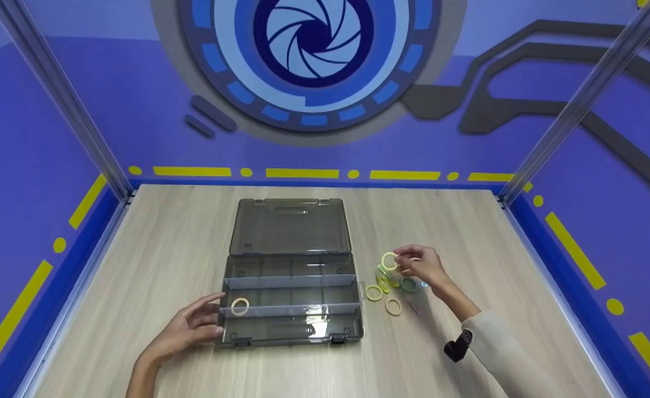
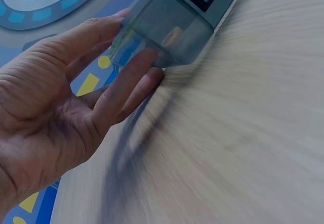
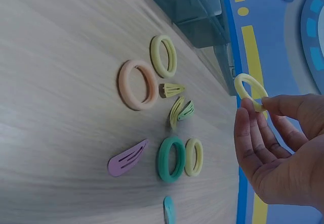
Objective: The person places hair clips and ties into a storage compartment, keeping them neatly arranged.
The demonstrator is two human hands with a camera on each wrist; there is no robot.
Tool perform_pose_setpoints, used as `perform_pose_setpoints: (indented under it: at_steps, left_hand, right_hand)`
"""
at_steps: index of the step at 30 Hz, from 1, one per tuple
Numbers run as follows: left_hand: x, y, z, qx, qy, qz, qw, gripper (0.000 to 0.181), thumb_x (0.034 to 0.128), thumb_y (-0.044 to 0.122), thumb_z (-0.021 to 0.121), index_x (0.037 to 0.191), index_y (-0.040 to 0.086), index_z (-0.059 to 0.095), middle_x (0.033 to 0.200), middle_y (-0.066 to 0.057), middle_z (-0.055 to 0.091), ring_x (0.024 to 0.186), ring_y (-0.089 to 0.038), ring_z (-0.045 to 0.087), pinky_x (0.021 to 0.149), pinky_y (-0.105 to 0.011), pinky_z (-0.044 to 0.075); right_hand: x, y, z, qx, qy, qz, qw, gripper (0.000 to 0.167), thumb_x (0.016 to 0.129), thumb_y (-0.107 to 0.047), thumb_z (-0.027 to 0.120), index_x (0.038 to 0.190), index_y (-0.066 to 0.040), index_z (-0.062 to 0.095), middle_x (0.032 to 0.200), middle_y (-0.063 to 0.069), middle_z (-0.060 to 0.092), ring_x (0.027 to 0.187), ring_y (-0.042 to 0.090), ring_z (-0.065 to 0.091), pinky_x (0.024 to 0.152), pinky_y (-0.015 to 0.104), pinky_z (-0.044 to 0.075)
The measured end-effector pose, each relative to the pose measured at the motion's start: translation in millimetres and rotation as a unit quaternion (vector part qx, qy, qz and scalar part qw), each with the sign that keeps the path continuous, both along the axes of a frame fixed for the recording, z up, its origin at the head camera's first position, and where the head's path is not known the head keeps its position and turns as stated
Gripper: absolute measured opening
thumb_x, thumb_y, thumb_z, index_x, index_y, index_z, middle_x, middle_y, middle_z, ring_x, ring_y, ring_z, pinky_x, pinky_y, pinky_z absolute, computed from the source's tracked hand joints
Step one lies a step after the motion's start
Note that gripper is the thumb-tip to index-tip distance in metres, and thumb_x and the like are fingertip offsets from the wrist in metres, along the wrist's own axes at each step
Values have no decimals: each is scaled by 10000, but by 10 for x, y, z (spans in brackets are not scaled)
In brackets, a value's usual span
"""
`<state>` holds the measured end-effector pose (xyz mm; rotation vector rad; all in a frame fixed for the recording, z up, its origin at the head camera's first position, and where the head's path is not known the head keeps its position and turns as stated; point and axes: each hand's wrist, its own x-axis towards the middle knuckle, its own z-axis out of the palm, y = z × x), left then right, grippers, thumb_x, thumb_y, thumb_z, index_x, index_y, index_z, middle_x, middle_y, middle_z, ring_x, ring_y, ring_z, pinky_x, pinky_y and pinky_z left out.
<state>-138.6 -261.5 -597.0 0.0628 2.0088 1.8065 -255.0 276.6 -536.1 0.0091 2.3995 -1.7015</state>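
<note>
Pale yellow ring (image 3: 259,87) is pinched between the thumb and fingertips of the right hand (image 1: 421,266) and is held raised above the bench (image 1: 313,373), to the right of a grey see-through storage box (image 1: 280,330). The left hand (image 1: 183,329) is placed at the box's left end, its fingers extended against the wall and not clenched. The lid (image 1: 291,226) is laid back, and a peach ring (image 1: 233,307) is seen at the left by the front divider (image 1: 291,309); its compartment cannot be told. On the bench are scattered a larger-looking peach ring (image 3: 124,85), a green ring (image 3: 163,159) just beside a cream ring (image 3: 199,157), a yellow-green ring (image 3: 154,57), a purple clip (image 3: 123,164), a blue clip (image 3: 169,211), and yellow clips (image 3: 172,90) near a mint clip (image 3: 186,111).
</note>
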Motion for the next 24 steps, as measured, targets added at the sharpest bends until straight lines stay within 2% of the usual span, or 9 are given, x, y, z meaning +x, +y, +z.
perform_pose_setpoints:
  at_steps: [4,10,17,20,24]
  left_hand:
    - [-9,3,-13,-51,15,48,10000,755,942,143,733,1588,115,343,1501,-301,380,1247,-286,585,937,-469,587]
    - [9,-12,-20,-51,11,68,10000,742,946,149,728,1584,104,351,1497,-298,386,1261,-291,584,936,-459,588]
    - [17,-21,-8,-31,-3,30,10000,744,960,162,717,1594,108,332,1480,-289,406,1250,-266,597,929,-435,589]
    - [22,-26,-3,5,19,-16,10000,747,969,165,707,1601,106,314,1488,-299,397,1263,-270,591,929,-434,587]
    - [27,-32,-7,123,36,-106,9999,750,982,148,686,1610,89,279,1490,-314,374,1263,-275,585,933,-452,584]
  right_hand:
    - [-11,-47,51,-81,6,76,9999,281,983,-44,646,1204,128,640,973,132,704,802,147,733,737,301,630]
    - [-13,-105,39,-153,118,284,9994,304,968,-67,672,1205,121,645,960,76,718,780,85,725,701,231,609]
    - [-11,-258,49,-240,72,625,9977,320,971,-59,663,1213,147,626,910,-2,706,804,142,744,742,297,631]
    - [-11,-339,65,-317,7,750,9967,315,965,-51,667,1202,152,623,921,1,711,801,143,745,768,332,635]
    - [8,-454,69,-404,-95,982,9943,323,968,-43,659,1211,165,609,962,71,718,785,109,731,776,338,635]
